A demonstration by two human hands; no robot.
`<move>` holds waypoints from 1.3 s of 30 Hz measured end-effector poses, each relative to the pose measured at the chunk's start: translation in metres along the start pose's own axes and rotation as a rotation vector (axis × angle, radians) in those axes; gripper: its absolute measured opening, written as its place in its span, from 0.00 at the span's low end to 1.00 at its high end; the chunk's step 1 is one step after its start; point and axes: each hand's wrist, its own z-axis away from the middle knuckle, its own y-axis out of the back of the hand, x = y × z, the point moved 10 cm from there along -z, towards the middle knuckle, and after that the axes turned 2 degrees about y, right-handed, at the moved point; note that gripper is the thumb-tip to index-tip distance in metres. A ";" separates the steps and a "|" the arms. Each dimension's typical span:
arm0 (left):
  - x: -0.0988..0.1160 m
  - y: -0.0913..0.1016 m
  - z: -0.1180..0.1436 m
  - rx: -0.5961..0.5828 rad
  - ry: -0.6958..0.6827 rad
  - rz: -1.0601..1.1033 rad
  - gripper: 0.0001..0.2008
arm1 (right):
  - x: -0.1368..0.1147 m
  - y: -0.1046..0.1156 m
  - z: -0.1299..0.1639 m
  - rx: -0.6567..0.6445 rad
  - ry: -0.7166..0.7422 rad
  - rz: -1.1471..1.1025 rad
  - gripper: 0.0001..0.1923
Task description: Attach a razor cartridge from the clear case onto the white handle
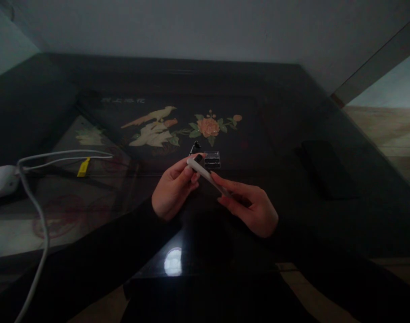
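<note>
Both hands hold a slim, pale, flat object [208,176], tilted and seen nearly edge-on, so its exact kind is unclear. My left hand [173,190] is closed around its upper left end, where a small dark part [198,159] shows. At the lower right end, my right hand [250,206] pinches it between thumb and fingers. Just beyond the fingers is a small clear-and-dark rectangular piece [212,159]. A tiny black item on a thin cord [197,145] shows above my left fingertips; whether it is attached to the pale object I cannot tell.
The dark, glossy table [279,103] has a bird-and-flower picture [208,127] on it. A dark flat rectangular object [329,169] lies at the right. On the left are a white device [3,181], a white cable [39,211] and a yellow tag [84,167]. A wall stands behind.
</note>
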 end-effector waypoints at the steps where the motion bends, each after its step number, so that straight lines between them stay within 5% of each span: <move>1: 0.000 0.000 0.000 -0.002 -0.005 0.002 0.22 | -0.001 0.000 0.000 -0.003 0.002 -0.004 0.23; 18: 0.000 0.001 0.003 0.006 -0.002 0.013 0.21 | 0.013 0.016 -0.006 0.092 -0.055 0.088 0.23; 39: 0.000 0.003 0.001 0.010 -0.011 -0.026 0.22 | -0.001 0.000 0.002 -0.007 -0.004 0.015 0.22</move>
